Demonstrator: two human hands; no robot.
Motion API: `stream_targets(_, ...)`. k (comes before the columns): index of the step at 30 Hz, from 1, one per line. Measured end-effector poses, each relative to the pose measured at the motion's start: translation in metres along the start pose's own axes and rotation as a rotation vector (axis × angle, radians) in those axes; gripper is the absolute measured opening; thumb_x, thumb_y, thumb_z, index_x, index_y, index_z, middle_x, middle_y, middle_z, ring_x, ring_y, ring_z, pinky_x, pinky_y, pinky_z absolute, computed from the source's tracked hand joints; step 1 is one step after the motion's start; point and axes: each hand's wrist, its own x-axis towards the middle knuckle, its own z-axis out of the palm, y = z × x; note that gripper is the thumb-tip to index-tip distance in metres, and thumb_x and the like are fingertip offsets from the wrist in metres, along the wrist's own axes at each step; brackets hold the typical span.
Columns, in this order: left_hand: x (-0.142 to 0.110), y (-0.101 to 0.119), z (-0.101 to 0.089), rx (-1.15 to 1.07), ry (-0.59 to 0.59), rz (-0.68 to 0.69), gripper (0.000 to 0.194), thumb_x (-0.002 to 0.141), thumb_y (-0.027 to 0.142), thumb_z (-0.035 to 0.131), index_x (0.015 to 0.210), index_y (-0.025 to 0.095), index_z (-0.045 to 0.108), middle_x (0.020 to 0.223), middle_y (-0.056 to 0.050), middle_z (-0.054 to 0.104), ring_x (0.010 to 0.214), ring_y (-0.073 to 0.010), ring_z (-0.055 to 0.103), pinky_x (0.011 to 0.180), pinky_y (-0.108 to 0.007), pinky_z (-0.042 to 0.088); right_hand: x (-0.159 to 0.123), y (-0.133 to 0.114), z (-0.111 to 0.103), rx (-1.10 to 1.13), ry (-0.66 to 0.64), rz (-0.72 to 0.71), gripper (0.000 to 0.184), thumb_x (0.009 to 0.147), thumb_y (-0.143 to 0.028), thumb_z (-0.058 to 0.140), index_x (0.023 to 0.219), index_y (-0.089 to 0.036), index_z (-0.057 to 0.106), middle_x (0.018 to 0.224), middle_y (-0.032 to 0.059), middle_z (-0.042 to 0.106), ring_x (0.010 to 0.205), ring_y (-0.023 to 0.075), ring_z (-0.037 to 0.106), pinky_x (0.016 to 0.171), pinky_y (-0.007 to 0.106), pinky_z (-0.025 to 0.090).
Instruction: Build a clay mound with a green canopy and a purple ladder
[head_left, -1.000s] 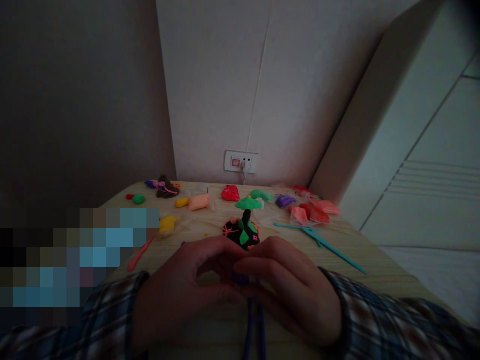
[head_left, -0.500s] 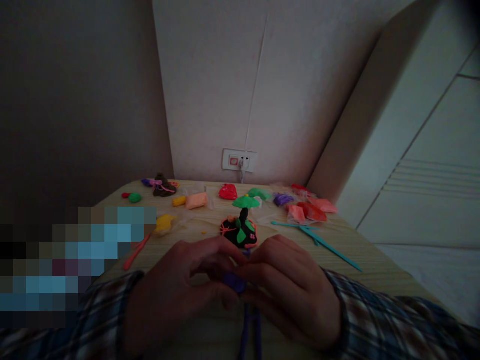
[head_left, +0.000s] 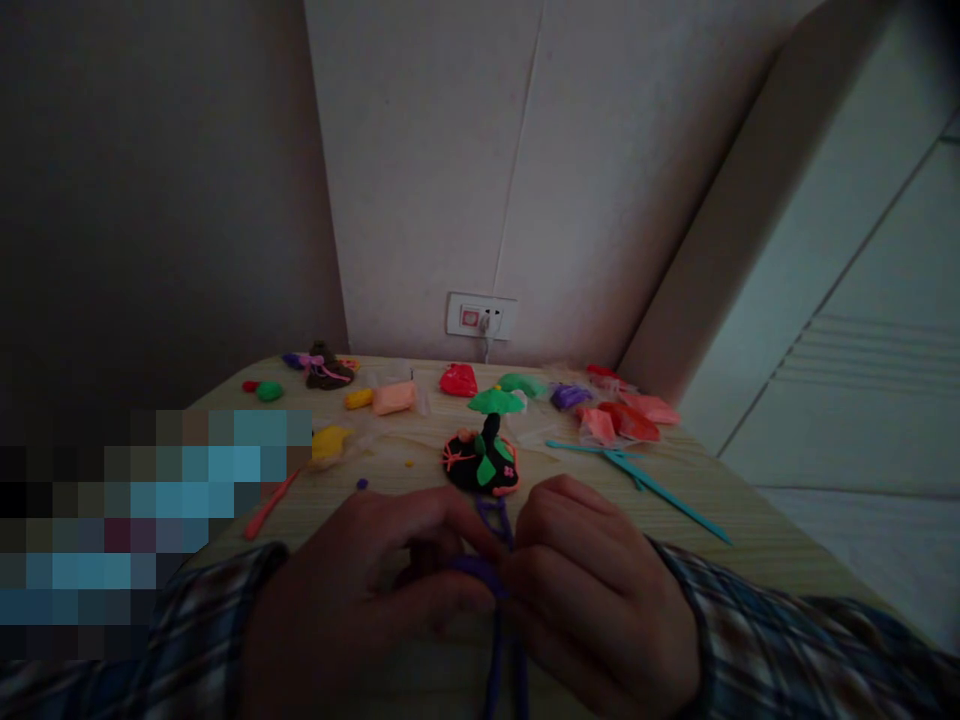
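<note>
Both my hands meet at the near edge of the wooden table [head_left: 720, 500], fingers pinched together. My left hand [head_left: 360, 590] and my right hand [head_left: 600, 590] grip a thin purple clay rope [head_left: 504, 660] that loops up between the fingertips and trails down toward me in two strands. Just beyond the fingers stands a black clay model [head_left: 481, 462] with green leaves, orange trim and a green umbrella-like top [head_left: 496, 401].
Clay lumps in packets lie across the table's back: red [head_left: 458, 380], orange [head_left: 395, 398], purple [head_left: 570, 396], yellow [head_left: 331, 441]. A teal tool [head_left: 637, 480] lies at right, an orange stick [head_left: 271, 503] at left. A wall socket [head_left: 480, 317] sits behind; a white cabinet stands at right.
My hands drew slightly nearer and lower. The purple rope now shows a loop standing up between my fingertips, where before only a lump showed.
</note>
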Motion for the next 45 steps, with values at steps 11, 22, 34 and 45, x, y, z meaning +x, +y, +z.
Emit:
stream_targets(11,0.004,0.002,-0.001,0.015,0.069,0.066,0.012,0.078,0.028,0.054,0.075,0.017,0.057,0.067,0.003,0.06,0.063,-0.011,0.053,0.057,-0.019,0.04,-0.002,0.007,0.005,0.044,-0.127,0.15,0.031,0.093,-0.036,0.035,0.078,-0.016,0.053,0.07,0.0034,0.055,0.066,0.0148,0.048,0.061,0.029,0.035)
stream_targets(22,-0.002,0.0,0.003,0.19,0.101,0.207,0.004,0.081,0.016,0.053,0.082,0.019,0.056,0.074,0.006,0.062,0.066,-0.0088,0.056,0.062,-0.018,0.039,0.001,0.001,0.004,0.155,-0.164,0.232,0.036,0.092,-0.038,0.034,0.075,-0.015,0.054,0.067,0.003,0.053,0.065,0.014,0.046,0.062,0.028,0.033)
stream_targets(34,-0.001,0.003,0.0,0.181,0.081,0.214,0.005,0.08,0.019,0.059,0.08,0.017,0.055,0.072,0.004,0.063,0.063,-0.0087,0.055,0.061,-0.017,0.042,0.002,-0.004,0.005,0.338,-0.082,0.356,0.017,0.082,-0.023,0.043,0.068,-0.016,0.05,0.063,0.0,0.052,0.062,0.011,0.046,0.059,0.024,0.033)
stream_targets(45,0.0,0.004,-0.002,0.182,0.078,0.261,0.006,0.079,0.021,0.06,0.077,0.017,0.056,0.068,0.004,0.062,0.06,-0.0085,0.056,0.059,-0.017,0.042,0.006,-0.006,-0.001,0.285,-0.112,0.262,0.015,0.077,-0.015,0.041,0.064,-0.017,0.049,0.06,0.0,0.05,0.059,0.011,0.044,0.058,0.024,0.034)
